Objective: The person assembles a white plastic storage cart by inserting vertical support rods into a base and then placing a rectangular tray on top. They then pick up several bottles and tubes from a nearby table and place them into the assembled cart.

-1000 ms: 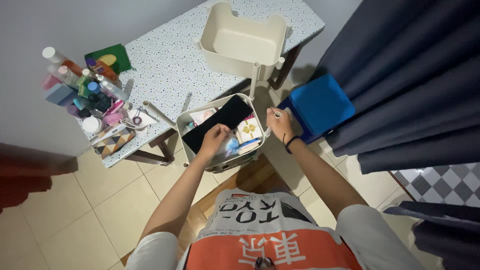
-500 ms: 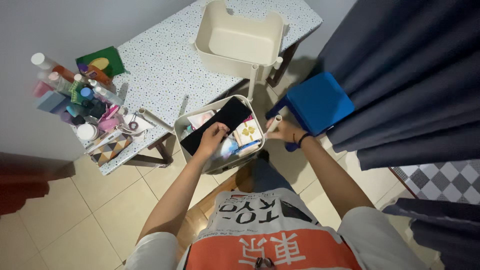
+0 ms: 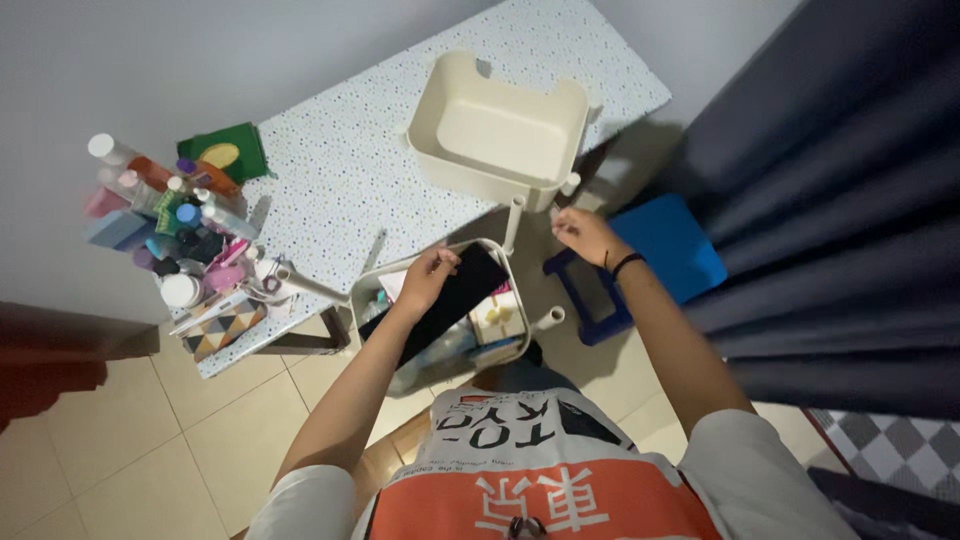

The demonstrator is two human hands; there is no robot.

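My left hand (image 3: 430, 276) grips the far rim of a white cart tray (image 3: 366, 296) that sits low in front of me. The tray holds a flat black pouch (image 3: 455, 300) and several small packets. My right hand (image 3: 585, 234) is raised to the right of it, with its fingers pinched together just below the corner of an empty cream bin (image 3: 497, 190) on the speckled table (image 3: 350, 160). I cannot tell whether anything is in those fingers. A white post (image 3: 513, 224) stands between the bin and the tray, and another post (image 3: 550, 318) rises at the tray's near right corner.
Several bottles and jars (image 3: 165, 215) crowd the table's left end, beside a green pouch (image 3: 225, 150). A blue stool (image 3: 660, 250) stands to the right, by a dark curtain (image 3: 820, 200). Beige floor tiles (image 3: 150, 440) lie below, and a checkered mat (image 3: 880, 440) is at the lower right.
The view has shifted closer. My right hand rose from beside the tray toward the cream bin's corner. My left hand moved from among the tray's contents to its far rim.
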